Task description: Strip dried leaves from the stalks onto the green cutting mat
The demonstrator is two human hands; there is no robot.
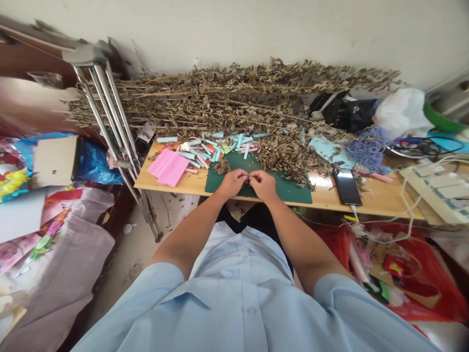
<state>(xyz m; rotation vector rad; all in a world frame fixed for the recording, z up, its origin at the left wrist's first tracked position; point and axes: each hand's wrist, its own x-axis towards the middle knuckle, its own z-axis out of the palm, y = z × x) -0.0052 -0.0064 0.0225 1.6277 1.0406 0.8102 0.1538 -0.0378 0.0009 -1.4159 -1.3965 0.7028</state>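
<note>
Green mat right below our hands, folks, and both of them are busy near its front edge. Our left hand and right hand are nearly meeting, fingertips of each pinched around a small brown bit between them; it's too tiny and too covered for us to say exactly what it is. Just beyond the left hand there's a small brown clump on the mat, and just beyond the right one we've got a loose heap of dried leaves. A scatter of little blue and pink rolls lies past the left hand, with pink sheets farther out to its left. Off to the right of the right hand, our black phone lies on the wooden tabletop with a white cable plugged in, and purple yarn sits beyond that. Farthest out ahead of both hands, long dried stalks stretch along the wall.
</note>
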